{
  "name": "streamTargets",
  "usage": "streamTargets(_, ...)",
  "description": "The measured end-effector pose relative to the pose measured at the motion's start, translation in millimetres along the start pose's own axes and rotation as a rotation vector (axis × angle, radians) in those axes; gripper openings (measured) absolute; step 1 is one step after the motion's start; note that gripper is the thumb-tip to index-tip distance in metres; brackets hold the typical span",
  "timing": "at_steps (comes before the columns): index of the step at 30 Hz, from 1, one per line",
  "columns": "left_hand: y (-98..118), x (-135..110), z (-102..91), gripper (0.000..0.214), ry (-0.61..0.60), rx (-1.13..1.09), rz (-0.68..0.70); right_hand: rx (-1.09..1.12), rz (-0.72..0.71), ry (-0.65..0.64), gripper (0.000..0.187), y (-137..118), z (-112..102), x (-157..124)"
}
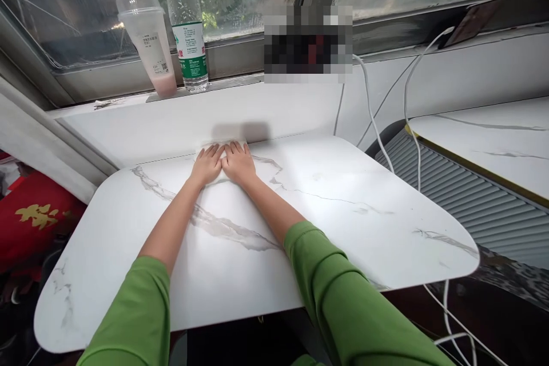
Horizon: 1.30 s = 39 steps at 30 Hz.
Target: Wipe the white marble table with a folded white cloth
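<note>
My left hand (207, 164) and my right hand (238, 162) lie flat side by side, thumbs close together, at the back edge of a white marble-patterned table (257, 274). Both palms press down on a thin white cloth or tissue (221, 176), whose edges show beyond my fingertips and between my wrists. Fingers on each hand are stretched out, not gripping. Most of the white sheet is hidden beneath my hands, so I cannot tell exactly what it is.
On the window ledge stand a domed plastic cup (148, 40) with pink residue and a green-labelled plastic bottle (189, 48). White cables (371, 103) hang at the right, near a grey ribbed surface (467, 200). A red cloth item (38, 217) lies at the left.
</note>
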State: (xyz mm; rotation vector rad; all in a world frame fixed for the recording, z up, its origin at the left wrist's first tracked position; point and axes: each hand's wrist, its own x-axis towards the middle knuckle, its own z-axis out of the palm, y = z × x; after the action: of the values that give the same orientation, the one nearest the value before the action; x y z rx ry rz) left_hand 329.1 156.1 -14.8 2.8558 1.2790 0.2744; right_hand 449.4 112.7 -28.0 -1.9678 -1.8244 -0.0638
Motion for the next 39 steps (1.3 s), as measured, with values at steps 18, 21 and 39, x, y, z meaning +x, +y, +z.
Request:
streamTargets(18,70,-194,-27.9,0.052,-0.022,-0.050,0.108,-0.124,-0.146,-0.041,0.055,-57,-55,-194)
streamTargets(21,80,-233,-34.6,0.051,0.009,-0.044,0.086,-0.129,-0.227,-0.057,0.056,-69,-67,-220)
streamTargets(39,14,-200,-34.6,0.045,0.031,-0.082,-0.240,-0.071,-0.482,-0.086,0.053,-94,-22,-134)
